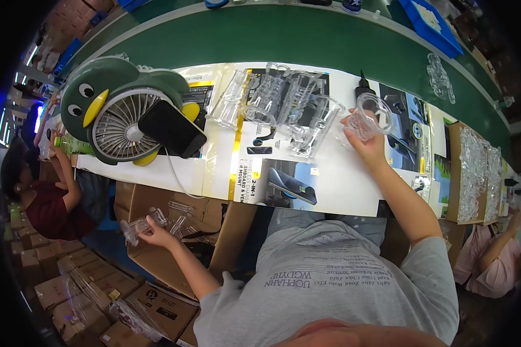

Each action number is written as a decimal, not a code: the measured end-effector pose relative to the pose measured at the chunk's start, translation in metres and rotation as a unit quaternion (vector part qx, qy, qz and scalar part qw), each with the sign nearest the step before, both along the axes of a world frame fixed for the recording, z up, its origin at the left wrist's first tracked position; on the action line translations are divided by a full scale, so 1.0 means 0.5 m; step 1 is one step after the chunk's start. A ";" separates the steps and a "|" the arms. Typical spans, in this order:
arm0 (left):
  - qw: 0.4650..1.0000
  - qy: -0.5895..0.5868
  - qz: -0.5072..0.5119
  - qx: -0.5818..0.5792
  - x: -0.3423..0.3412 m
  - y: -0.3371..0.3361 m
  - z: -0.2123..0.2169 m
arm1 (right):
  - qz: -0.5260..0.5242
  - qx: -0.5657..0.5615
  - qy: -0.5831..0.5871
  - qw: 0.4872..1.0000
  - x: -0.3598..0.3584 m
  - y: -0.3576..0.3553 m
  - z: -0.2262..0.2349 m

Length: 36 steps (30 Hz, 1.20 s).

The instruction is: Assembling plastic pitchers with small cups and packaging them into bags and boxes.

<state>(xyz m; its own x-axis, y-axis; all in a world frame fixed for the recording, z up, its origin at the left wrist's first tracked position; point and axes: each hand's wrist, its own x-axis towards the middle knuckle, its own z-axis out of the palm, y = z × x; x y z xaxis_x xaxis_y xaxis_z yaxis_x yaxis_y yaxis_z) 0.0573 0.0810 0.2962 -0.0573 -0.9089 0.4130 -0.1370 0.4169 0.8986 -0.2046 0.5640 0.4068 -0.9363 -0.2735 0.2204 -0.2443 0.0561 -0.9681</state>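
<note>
My left hand (156, 236) is closed on a transparent tubular piece with a wide flared end (132, 231). It holds the piece over an open cardboard box (228, 240) at the lower left, where more transparent pieces (182, 217) lie. Above the worktop, my right hand (366, 144) grips a transparent piece with a round, cup-like rim (374, 115). Just left of that hand, several similar transparent pieces (295, 104) are grouped on the printed cardboard sheets (338, 196). Whether the pieces are glass or plastic, I cannot tell.
A green animal-shaped fan (75, 95) stands at the left with a black phone (171, 128) against it. A dark pointed bottle (363, 85) lies beyond my right hand. Another transparent piece (440, 78) rests on the green belt (214, 34). Co-workers sit at both sides.
</note>
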 end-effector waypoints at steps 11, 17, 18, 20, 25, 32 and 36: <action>0.811 -0.272 -0.420 -0.303 -0.355 0.424 0.442 | 0.019 0.049 0.055 0.997 -0.009 0.018 -0.029; 0.664 -0.528 -0.414 -0.328 -0.479 0.520 0.481 | -0.001 0.082 0.099 0.992 0.001 0.008 -0.006; 0.665 -0.526 -0.414 -0.331 -0.489 0.522 0.477 | -0.007 0.097 0.103 0.990 0.002 0.007 -0.001; 0.646 -0.533 -0.409 -0.361 -0.507 0.516 0.455 | -0.014 0.085 0.112 0.990 0.002 0.004 0.004; 0.668 -0.506 -0.390 -0.383 -0.500 0.527 0.440 | -0.018 0.088 0.135 0.987 0.005 0.002 0.011; 0.670 -0.452 -0.404 -0.428 -0.511 0.522 0.410 | 0.043 0.080 0.119 0.989 0.003 -0.003 0.006; 0.703 -0.409 -0.349 -0.466 -0.521 0.539 0.385 | 0.060 0.072 0.114 0.989 0.004 -0.005 0.014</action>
